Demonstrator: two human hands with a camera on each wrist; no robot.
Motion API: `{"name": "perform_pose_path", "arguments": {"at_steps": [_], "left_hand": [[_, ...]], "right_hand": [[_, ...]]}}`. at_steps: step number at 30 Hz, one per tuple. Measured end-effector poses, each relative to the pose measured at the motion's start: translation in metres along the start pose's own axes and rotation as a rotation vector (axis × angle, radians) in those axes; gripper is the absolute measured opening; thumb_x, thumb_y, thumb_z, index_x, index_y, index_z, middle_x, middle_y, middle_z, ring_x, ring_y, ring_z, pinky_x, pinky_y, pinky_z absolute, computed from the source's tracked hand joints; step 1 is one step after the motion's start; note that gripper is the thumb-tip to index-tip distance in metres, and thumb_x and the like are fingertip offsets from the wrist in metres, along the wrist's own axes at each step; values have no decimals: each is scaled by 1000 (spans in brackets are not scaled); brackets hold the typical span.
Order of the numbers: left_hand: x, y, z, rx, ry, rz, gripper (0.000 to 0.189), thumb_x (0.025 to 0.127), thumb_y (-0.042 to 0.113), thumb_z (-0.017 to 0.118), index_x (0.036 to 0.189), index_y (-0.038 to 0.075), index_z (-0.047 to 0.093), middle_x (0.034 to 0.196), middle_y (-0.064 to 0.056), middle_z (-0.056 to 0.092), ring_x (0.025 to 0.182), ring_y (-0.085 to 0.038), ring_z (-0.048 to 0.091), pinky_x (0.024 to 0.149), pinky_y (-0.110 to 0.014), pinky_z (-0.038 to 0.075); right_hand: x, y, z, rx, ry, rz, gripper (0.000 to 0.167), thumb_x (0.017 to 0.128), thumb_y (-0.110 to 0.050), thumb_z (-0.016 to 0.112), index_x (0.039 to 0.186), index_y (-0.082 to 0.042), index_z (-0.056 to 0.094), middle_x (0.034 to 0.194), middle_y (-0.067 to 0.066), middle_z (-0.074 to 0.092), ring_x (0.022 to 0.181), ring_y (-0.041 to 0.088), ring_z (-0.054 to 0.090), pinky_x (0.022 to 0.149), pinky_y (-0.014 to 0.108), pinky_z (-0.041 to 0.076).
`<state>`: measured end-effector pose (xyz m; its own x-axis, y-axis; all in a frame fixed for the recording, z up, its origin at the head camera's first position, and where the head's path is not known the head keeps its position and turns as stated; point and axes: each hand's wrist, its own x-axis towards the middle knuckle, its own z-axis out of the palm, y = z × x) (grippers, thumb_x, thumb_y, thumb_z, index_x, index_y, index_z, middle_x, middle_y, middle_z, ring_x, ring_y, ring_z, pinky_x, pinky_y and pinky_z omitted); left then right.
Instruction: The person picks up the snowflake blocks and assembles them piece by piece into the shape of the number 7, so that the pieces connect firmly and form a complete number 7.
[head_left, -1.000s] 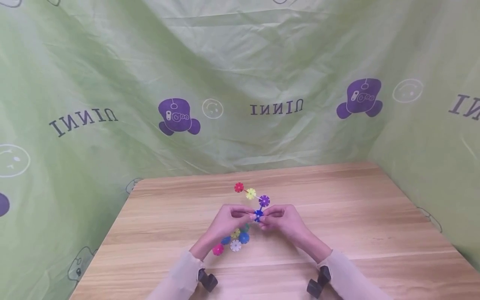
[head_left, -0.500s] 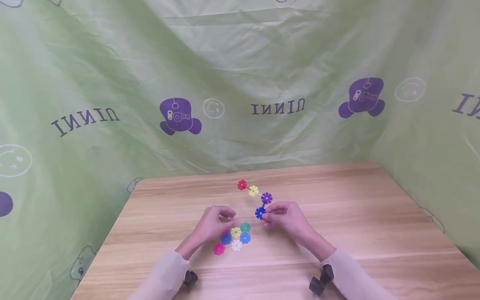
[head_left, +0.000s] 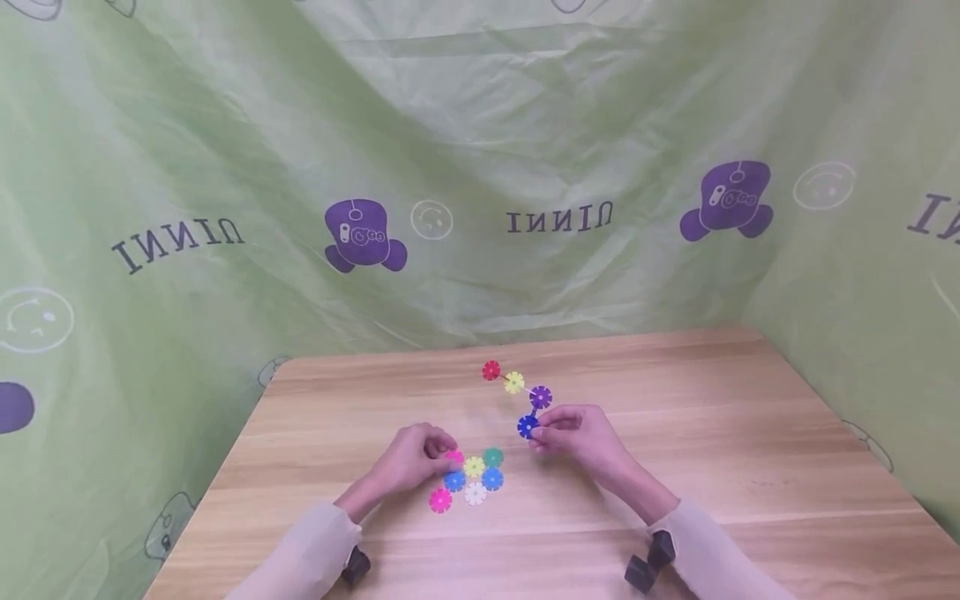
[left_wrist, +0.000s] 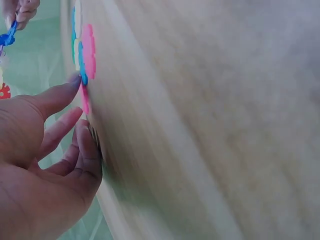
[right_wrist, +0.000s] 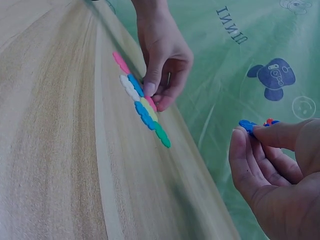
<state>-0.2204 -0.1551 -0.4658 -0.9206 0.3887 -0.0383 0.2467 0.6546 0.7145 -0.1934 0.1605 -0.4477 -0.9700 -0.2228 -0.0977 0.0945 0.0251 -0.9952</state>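
Observation:
My right hand (head_left: pixel 581 437) pinches the dark blue interlocking snowflake disc (head_left: pixel 527 427) at the end of a raised chain. Upward from it run a purple disc (head_left: pixel 541 397), a yellow disc (head_left: pixel 513 382) and a red disc (head_left: pixel 491 371), slotted edge to edge. On the table, my left hand (head_left: pixel 412 458) has its thumb and index finger at opposite edges of a pink disc (left_wrist: pixel 84 99), which they partly cover. Beside that disc lie a pale yellow disc (head_left: pixel 474 467), a green disc (head_left: pixel 492 457), a white disc (right_wrist: pixel 129 86), two light blue discs and a second pink disc (head_left: pixel 440 500).
The loose discs lie close together on the wooden table (head_left: pixel 675 467). A green printed curtain (head_left: pixel 480 283) hangs behind the table and along its sides. Black wrist-camera mounts (head_left: pixel 651 563) stick out below both sleeves.
My left hand has let go of the chain and moved left and down to the pink disc. The right hand keeps hold of the dark blue disc and has shifted slightly right.

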Motion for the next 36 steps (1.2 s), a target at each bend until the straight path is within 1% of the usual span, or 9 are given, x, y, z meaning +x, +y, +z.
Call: {"name": "perform_pose_path", "arguments": {"at_steps": [7,13,16,18,21,26,28,31,36], "left_hand": [[2,-2,0,23,-4,1,15,88,16,85,100,10,79,84,2,67,77,-11,59,66,-20,50],[3,0,-1,18,-11,-19,15,88,16,85,96,8,75,83,-1,66,76,-13,57,65,-20,49],[1,1,-1,9,13,-26,17,87,17,87,94,10,73,83,0,68,75,-12,60,65,-20,52],[-1,3,-1,-5,43,-22,17,86,15,87,93,10,72,82,1,72,73,-11,64,64,-21,54],[-5,10,1,-71,100,-42,16,87,12,86,94,8,72,81,-1,77,70,-11,70,63,-22,58],[-11,33,11,-225,159,-64,20,89,11,83,105,2,75,87,-9,82,74,-17,78,66,-27,64],[-11,41,17,-246,169,-49,19,90,12,83,105,3,77,89,-11,82,76,-18,79,66,-28,65],[-11,50,26,-249,193,-23,11,89,13,83,99,7,80,89,-11,82,75,-17,78,65,-27,64],[-11,59,39,-291,226,-12,10,88,14,84,97,11,81,88,-7,83,74,-15,78,67,-26,65]], "right_hand": [[-1,1,-1,13,-5,0,30,93,-1,75,118,12,66,103,20,80,96,32,80,89,38,66],[-1,1,0,30,3,11,28,93,1,74,118,12,66,103,18,81,95,30,80,91,40,65],[-1,1,1,29,1,13,28,93,1,74,118,11,66,102,18,81,95,30,80,90,39,66],[-2,0,2,30,3,12,28,93,1,74,118,11,66,102,18,80,95,30,80,90,39,66],[-2,-1,3,25,4,15,28,94,1,73,119,12,66,103,19,80,96,30,80,91,40,65],[-1,-2,4,9,7,22,28,94,-1,73,119,11,66,105,20,80,96,29,80,92,41,65],[0,-2,5,9,10,21,29,94,-2,73,119,10,66,106,20,80,94,27,80,92,41,65],[0,-2,6,21,3,11,30,94,-2,74,120,11,66,106,21,80,92,23,80,93,43,65],[1,-2,10,43,-23,-15,32,94,-1,74,121,13,65,107,24,79,90,21,81,92,43,65]]}}
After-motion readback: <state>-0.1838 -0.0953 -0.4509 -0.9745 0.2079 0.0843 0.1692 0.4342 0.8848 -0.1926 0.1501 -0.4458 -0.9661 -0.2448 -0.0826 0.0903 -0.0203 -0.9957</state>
